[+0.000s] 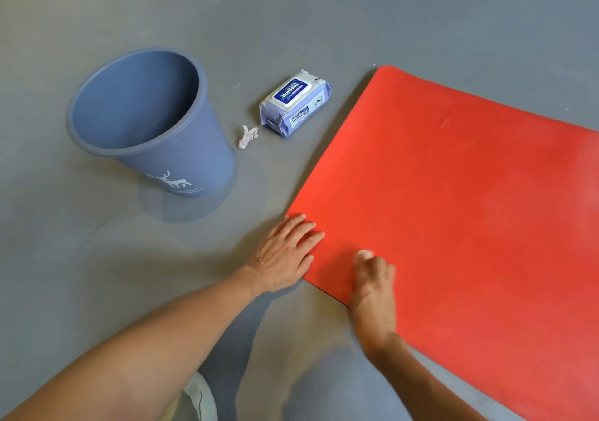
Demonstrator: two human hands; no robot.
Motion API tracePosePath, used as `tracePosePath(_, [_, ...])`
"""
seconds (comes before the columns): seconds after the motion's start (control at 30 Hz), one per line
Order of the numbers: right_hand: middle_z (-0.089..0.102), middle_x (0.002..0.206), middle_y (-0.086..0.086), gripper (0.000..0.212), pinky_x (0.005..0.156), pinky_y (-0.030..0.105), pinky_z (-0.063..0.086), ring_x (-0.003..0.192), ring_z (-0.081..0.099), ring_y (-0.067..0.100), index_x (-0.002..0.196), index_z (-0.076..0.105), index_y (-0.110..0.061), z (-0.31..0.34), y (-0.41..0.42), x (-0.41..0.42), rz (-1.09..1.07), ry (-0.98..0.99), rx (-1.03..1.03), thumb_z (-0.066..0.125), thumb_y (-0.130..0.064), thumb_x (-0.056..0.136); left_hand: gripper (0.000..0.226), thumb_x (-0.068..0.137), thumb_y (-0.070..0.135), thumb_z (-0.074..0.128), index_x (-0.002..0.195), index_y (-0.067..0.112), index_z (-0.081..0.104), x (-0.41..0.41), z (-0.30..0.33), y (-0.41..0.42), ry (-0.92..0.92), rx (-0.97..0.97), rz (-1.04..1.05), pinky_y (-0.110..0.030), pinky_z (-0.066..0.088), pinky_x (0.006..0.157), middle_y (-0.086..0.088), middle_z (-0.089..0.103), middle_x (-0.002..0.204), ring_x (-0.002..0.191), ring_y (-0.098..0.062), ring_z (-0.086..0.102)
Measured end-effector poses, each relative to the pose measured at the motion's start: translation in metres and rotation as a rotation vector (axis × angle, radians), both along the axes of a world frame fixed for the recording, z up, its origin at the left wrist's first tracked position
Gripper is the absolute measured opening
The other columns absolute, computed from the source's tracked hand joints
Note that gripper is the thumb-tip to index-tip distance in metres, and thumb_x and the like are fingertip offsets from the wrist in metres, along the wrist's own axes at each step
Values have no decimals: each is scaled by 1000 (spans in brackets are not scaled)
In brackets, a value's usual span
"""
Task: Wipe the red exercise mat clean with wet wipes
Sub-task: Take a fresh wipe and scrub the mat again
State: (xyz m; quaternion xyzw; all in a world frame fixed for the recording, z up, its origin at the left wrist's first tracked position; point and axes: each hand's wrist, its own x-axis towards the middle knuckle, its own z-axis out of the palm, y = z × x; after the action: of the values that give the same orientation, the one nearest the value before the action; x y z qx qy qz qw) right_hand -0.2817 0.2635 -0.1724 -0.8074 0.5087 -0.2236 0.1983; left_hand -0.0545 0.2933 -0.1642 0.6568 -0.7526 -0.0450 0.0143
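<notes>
Down at lower centre of the frame, the left hand lies flat, fingers straight and slightly spread, on the near corner of the red exercise mat, which fills the right side on the grey floor. Just right of it, the blurred right hand has fingers curled over a white wet wipe on the mat. Upper left stand a blue bin, a crumpled wipe and a wet-wipes pack.
</notes>
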Motion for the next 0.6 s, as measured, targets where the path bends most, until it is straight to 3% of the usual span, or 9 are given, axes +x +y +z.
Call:
tracePosePath(0.1, [53,106,8,42,72,38,51,86,46,27,129,60,6,-3,41,28,378,73,-107,43,-1,91,51,102,39,42,149,21,54,-3,-3,0,32,-12,25,-51,32,124,-5,51,153,150,-31,36])
tracePosePath(0.2, [58,99,9,24,70,40,53,83,52,28,117,68,0,0,-2,19,557,62,-227,60,-7,96,45,101,34,44,142,23,59,-3,-4,-4,72,-64,45,-50,36,120,-4,55,146,146,-30,42])
tracePosePath(0.27, [62,99,8,20,75,42,52,86,54,30,113,72,-4,4,-49,5,410,69,-223,58,-11,100,41,99,31,47,136,24,64,-3,-5,-7,75,-108,56,-49,38,116,-3,58,140,140,-30,47])
tracePosePath(0.37, [60,96,11,15,73,45,53,90,51,34,107,74,-2,7,-104,-7,22,55,-87,63,-6,97,36,99,29,47,129,22,66,-8,-6,-9,66,-155,80,-47,38,111,-3,60,133,134,-31,51])
tracePosePath(0.43, [57,94,11,18,72,43,53,90,51,34,106,71,-2,10,-89,7,-22,63,-52,71,2,88,33,99,28,48,125,20,67,-12,-8,-12,71,-178,93,-47,42,106,-5,60,130,129,-33,53])
tracePosePath(0.5, [56,94,9,34,70,41,53,86,53,32,111,69,-2,15,-51,17,240,82,-79,73,8,78,31,99,29,51,124,20,67,-18,-6,-19,73,-186,120,-47,48,101,-4,60,130,125,-32,52])
tracePosePath(0.6, [56,94,4,21,67,38,51,85,54,25,117,68,-6,11,-39,1,642,72,-105,58,-10,100,33,97,29,56,128,24,66,-25,-3,-35,61,-203,132,-42,47,100,-1,60,132,126,-28,52])
